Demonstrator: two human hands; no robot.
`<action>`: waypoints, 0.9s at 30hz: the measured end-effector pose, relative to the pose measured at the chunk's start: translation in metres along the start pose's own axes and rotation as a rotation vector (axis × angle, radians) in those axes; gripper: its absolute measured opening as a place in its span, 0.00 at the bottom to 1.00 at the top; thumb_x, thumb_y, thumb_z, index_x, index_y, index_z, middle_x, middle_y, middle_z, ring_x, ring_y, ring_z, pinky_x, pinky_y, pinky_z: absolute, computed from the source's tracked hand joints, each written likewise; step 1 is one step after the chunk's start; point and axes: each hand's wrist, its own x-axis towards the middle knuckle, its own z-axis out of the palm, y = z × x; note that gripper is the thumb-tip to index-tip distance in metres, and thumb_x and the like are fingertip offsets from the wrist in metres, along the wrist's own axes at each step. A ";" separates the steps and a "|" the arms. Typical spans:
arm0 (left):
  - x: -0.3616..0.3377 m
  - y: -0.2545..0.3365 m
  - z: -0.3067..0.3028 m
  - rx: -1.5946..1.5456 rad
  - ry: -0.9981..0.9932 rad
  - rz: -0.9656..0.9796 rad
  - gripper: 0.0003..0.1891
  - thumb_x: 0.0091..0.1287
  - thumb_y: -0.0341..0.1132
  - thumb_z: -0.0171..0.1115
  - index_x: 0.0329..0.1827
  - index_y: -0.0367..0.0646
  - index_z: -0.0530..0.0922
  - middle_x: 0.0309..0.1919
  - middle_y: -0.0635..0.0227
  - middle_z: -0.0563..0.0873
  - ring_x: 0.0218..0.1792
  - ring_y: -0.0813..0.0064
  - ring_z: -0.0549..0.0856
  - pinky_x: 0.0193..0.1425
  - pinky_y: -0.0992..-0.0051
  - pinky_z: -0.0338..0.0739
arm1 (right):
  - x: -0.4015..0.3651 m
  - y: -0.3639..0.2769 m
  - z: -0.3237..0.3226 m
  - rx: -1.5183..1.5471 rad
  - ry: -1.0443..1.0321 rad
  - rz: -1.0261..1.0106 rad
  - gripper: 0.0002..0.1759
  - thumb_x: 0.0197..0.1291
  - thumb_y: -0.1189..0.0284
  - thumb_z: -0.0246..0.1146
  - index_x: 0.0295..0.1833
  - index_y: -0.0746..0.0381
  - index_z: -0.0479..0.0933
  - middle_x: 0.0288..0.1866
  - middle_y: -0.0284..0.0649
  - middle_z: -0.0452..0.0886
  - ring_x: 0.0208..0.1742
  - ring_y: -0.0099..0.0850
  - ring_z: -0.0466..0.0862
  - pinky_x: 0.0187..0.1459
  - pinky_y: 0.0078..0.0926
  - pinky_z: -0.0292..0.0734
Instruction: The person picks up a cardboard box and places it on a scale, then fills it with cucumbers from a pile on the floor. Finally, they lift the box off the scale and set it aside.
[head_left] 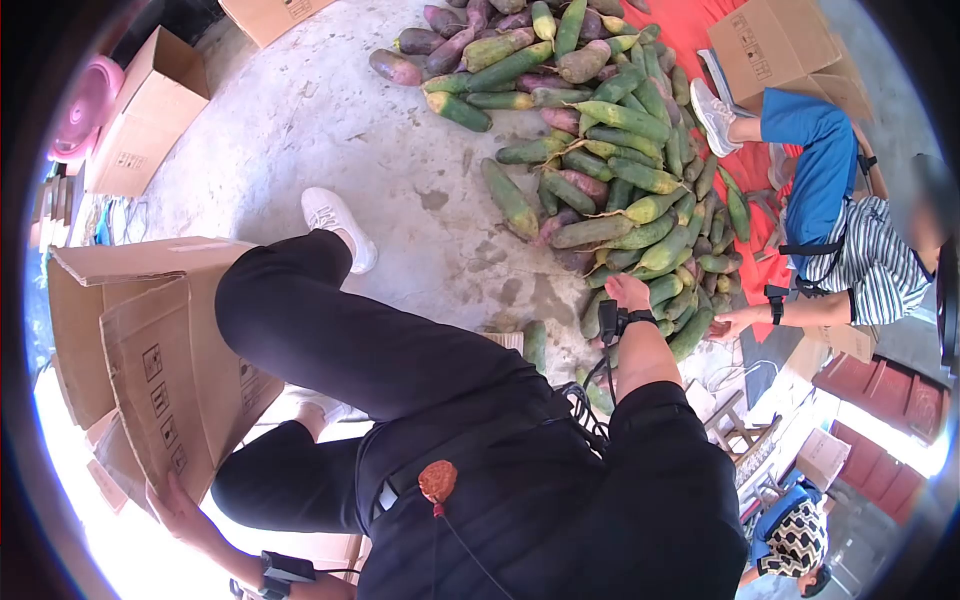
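At the lower left, my left hand [178, 508] grips the lower edge of an open cardboard box [190, 380], which stands tilted beside my knees with its flaps spread. My right hand [628, 292] reaches to the near edge of a large pile of long green and purple radishes [620, 150]. Its fingers are foreshortened against green radishes, so I cannot tell whether they grip one. Both my wrists carry black strapped devices.
Across the pile a person in a striped shirt [880, 260] sits by a red sheet [690, 30], a hand near the radishes. More cardboard boxes stand at the upper right [775, 45] and upper left [150, 115], near a pink basin [88, 110]. Another person [795, 535] is at lower right.
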 end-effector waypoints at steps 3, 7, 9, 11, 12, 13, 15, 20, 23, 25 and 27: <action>-0.001 0.003 0.000 -0.027 0.001 -0.013 0.21 0.64 0.43 0.59 0.55 0.39 0.74 0.48 0.57 0.81 0.48 0.63 0.81 0.51 0.68 0.75 | 0.021 -0.001 -0.005 -0.160 0.029 -0.050 0.06 0.61 0.74 0.53 0.41 0.65 0.70 0.33 0.40 0.75 0.32 0.35 0.78 0.33 0.36 0.81; -0.002 0.008 0.003 -0.065 0.016 -0.004 0.20 0.65 0.42 0.59 0.54 0.39 0.74 0.46 0.57 0.82 0.46 0.63 0.81 0.51 0.68 0.74 | -0.008 -0.030 0.008 -0.279 0.156 -0.148 0.05 0.58 0.70 0.59 0.33 0.60 0.74 0.30 0.36 0.77 0.32 0.31 0.78 0.35 0.32 0.80; 0.000 -0.002 0.006 -0.201 0.013 0.098 0.17 0.65 0.38 0.59 0.53 0.38 0.75 0.43 0.57 0.82 0.44 0.64 0.81 0.51 0.70 0.73 | -0.012 -0.042 -0.001 -1.893 0.215 -1.066 0.05 0.49 0.76 0.64 0.33 0.58 0.76 0.27 0.34 0.79 0.27 0.26 0.79 0.30 0.28 0.78; -0.002 0.031 -0.010 -0.054 -0.005 0.110 0.15 0.64 0.32 0.59 0.52 0.37 0.75 0.41 0.58 0.82 0.42 0.67 0.80 0.50 0.72 0.72 | 0.013 -0.052 -0.001 -1.463 0.227 -0.904 0.16 0.40 0.77 0.68 0.39 0.55 0.79 0.30 0.35 0.81 0.32 0.27 0.81 0.32 0.29 0.77; -0.003 0.031 -0.009 -0.119 -0.001 0.089 0.15 0.62 0.29 0.59 0.52 0.37 0.75 0.41 0.59 0.82 0.42 0.69 0.80 0.50 0.72 0.72 | 0.004 -0.055 -0.002 -1.612 0.301 -1.060 0.17 0.42 0.76 0.67 0.42 0.54 0.79 0.31 0.35 0.81 0.33 0.28 0.81 0.33 0.29 0.77; -0.005 0.030 -0.008 -0.166 0.017 0.069 0.15 0.62 0.30 0.59 0.52 0.38 0.75 0.40 0.58 0.82 0.42 0.70 0.81 0.50 0.73 0.72 | -0.037 -0.066 0.005 -1.748 0.390 -1.223 0.18 0.44 0.75 0.65 0.44 0.53 0.79 0.32 0.35 0.81 0.34 0.28 0.81 0.33 0.29 0.77; -0.007 0.044 -0.013 -0.197 -0.005 0.017 0.16 0.61 0.31 0.60 0.52 0.38 0.75 0.40 0.56 0.82 0.42 0.67 0.81 0.49 0.71 0.73 | 0.023 -0.080 -0.010 -0.995 0.182 -0.986 0.16 0.49 0.76 0.60 0.46 0.54 0.79 0.30 0.32 0.79 0.34 0.26 0.80 0.33 0.28 0.77; -0.007 0.033 -0.009 -0.173 0.040 0.098 0.14 0.61 0.31 0.59 0.50 0.37 0.75 0.39 0.56 0.82 0.41 0.61 0.81 0.47 0.69 0.74 | -0.084 -0.097 0.050 -0.170 0.011 -0.649 0.09 0.56 0.73 0.54 0.36 0.60 0.80 0.32 0.33 0.74 0.32 0.26 0.74 0.29 0.22 0.72; -0.009 0.038 -0.012 -0.214 0.042 0.096 0.15 0.60 0.30 0.60 0.50 0.38 0.75 0.39 0.56 0.82 0.41 0.61 0.81 0.47 0.68 0.73 | -0.140 -0.094 0.084 -0.128 -0.077 -0.704 0.07 0.54 0.72 0.56 0.35 0.61 0.79 0.29 0.31 0.73 0.28 0.23 0.72 0.28 0.20 0.69; -0.007 0.036 -0.011 -0.198 0.061 0.127 0.14 0.60 0.29 0.60 0.49 0.38 0.75 0.39 0.56 0.82 0.42 0.60 0.81 0.47 0.68 0.73 | -0.180 -0.092 0.112 -0.284 -0.294 -0.750 0.07 0.53 0.73 0.57 0.36 0.62 0.79 0.26 0.29 0.72 0.24 0.19 0.68 0.27 0.19 0.67; -0.007 0.034 -0.011 -0.175 0.078 0.154 0.14 0.59 0.28 0.61 0.49 0.38 0.75 0.39 0.57 0.82 0.42 0.60 0.81 0.47 0.67 0.73 | -0.234 -0.091 0.151 -0.288 -0.463 -0.775 0.07 0.53 0.74 0.58 0.36 0.63 0.79 0.24 0.28 0.71 0.21 0.17 0.64 0.26 0.18 0.66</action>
